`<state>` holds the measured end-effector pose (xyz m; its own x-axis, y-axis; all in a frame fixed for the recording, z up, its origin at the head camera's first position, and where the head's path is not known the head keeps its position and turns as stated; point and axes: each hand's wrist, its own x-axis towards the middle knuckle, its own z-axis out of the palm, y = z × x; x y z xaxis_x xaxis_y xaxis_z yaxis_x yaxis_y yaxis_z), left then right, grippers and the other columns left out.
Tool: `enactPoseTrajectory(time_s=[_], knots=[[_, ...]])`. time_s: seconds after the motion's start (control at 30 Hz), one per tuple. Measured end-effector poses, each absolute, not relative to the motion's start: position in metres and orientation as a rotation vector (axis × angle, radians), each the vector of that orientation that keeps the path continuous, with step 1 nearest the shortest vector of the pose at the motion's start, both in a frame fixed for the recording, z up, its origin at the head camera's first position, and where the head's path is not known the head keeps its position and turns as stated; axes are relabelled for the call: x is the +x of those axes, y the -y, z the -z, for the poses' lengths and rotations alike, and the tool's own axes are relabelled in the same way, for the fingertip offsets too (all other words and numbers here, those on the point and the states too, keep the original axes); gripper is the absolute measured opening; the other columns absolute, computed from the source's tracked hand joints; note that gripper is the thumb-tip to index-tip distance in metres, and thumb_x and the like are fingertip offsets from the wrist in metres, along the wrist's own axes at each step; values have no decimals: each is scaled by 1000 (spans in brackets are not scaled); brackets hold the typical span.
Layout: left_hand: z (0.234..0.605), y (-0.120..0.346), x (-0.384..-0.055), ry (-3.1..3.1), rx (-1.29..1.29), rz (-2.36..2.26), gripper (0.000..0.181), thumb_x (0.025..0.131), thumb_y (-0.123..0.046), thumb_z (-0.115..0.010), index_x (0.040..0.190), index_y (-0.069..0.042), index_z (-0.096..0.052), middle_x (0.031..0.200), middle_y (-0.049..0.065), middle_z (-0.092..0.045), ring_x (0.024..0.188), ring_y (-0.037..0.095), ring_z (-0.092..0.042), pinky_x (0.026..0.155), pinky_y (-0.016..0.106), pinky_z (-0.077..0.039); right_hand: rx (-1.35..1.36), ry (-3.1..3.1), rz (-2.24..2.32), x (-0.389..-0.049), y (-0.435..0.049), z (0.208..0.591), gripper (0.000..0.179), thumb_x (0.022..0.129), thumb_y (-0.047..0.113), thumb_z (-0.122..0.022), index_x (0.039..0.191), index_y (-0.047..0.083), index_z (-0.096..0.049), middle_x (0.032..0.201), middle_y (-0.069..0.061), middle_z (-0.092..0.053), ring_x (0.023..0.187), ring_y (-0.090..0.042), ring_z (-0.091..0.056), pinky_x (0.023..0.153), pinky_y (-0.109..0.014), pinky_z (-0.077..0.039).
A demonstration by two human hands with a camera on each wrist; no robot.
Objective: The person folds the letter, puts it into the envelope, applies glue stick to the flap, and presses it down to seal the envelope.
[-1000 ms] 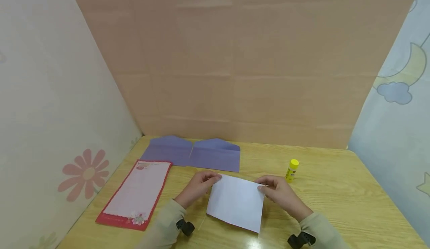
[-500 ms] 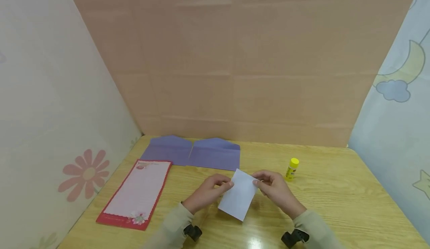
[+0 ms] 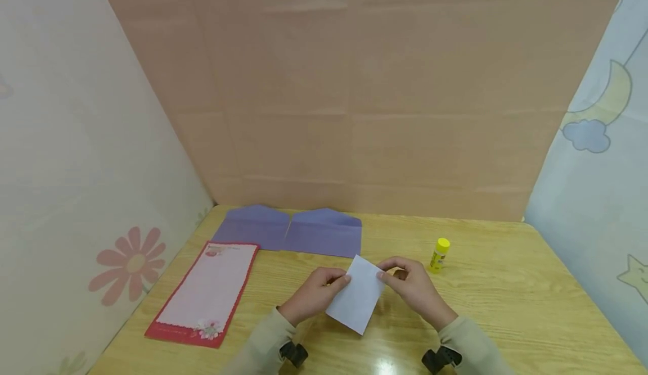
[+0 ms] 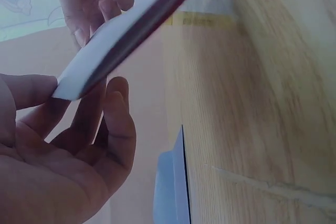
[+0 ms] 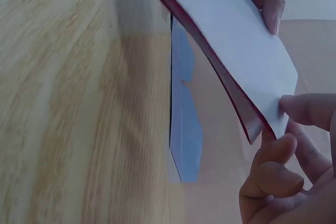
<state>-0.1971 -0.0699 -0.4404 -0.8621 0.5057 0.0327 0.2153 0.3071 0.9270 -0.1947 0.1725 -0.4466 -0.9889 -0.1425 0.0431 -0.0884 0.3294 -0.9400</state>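
Note:
A folded sheet of paper (image 3: 356,297), white outside, is held up tilted over the table between both hands. My left hand (image 3: 315,293) pinches its left edge, thumb on top. At the upper right corner, my right hand (image 3: 414,292) pinches it between thumb and fingers. Red shows along the layered edges of the folded paper (image 5: 231,30) in the right wrist view. There the layers gape apart near the right fingertips. In the left wrist view, the folded paper (image 4: 100,56) appears nearly edge-on, with the dark inner side visible between its layers.
A red-bordered letter pad (image 3: 202,290) with a flower print lies at the left of the wooden table (image 3: 506,302). Two purple envelopes (image 3: 324,240) lie side by side at the back. A yellow glue stick (image 3: 439,254) stands beyond my right hand.
The paper was about twice as wide a second ago and is now folded narrower and turned askew. Both hands have come closer together. Over the last half second they shifted slightly left.

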Motion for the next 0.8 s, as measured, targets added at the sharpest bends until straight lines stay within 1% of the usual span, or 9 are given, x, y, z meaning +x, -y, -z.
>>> enactPoseTrajectory(time_s=[0.07, 0.13, 0.27, 0.4, 0.6, 0.67, 0.8], knots=[[441, 69, -197, -2302, 663, -1564, 35, 106, -26, -50, 82, -5, -66, 86, 1, -68, 72, 12, -66, 63, 29, -54, -226, -2578, 1732, -195, -172, 446, 19, 89, 16, -76, 107, 10, -73, 105, -7, -67, 59, -15, -49, 48, -25, -37], [442, 69, -197, -2294, 675, -1543, 33, 106, -26, -50, 86, -7, -68, 86, 1, -68, 71, 13, -66, 63, 29, -54, -247, -2621, 1687, -195, -171, 445, 22, 88, 18, -77, 108, 11, -74, 103, -5, -67, 59, -14, -48, 47, -25, -38], [442, 70, -197, -2271, 685, -1507, 30, 106, -25, -50, 92, -9, -71, 87, 0, -68, 72, 13, -66, 63, 29, -54, -334, -2630, 1646, -196, -170, 444, 23, 87, 20, -78, 108, 10, -75, 95, -4, -68, 62, -14, -50, 52, -25, -42], [440, 70, -194, -2265, 698, -1485, 27, 105, -25, -52, 96, -10, -73, 89, 1, -68, 73, 12, -65, 63, 29, -53, -409, -2599, 1627, -196, -169, 444, 20, 88, 22, -78, 103, 8, -76, 91, -5, -69, 64, -14, -52, 57, -25, -43], [443, 69, -195, -2288, 746, -1444, 26, 103, -26, -56, 92, -11, -74, 86, -2, -68, 73, 8, -63, 65, 27, -52, -492, -2568, 1594, -197, -166, 447, 18, 91, 23, -75, 101, 8, -76, 91, -6, -68, 63, -12, -54, 54, -25, -46], [444, 69, -195, -2290, 759, -1440, 26, 103, -27, -57, 91, -11, -74, 85, -2, -68, 73, 8, -63, 65, 27, -52, -512, -2558, 1601, -197, -166, 447, 18, 92, 23, -73, 101, 8, -75, 91, -6, -69, 64, -12, -55, 55, -26, -47], [447, 73, -198, -2339, 757, -1418, 26, 102, -29, -58, 93, -14, -76, 87, -5, -70, 75, 8, -64, 68, 27, -52, -494, -2550, 1639, -196, -166, 446, 17, 93, 23, -72, 100, 8, -74, 91, -6, -70, 70, -14, -57, 57, -28, -49]])
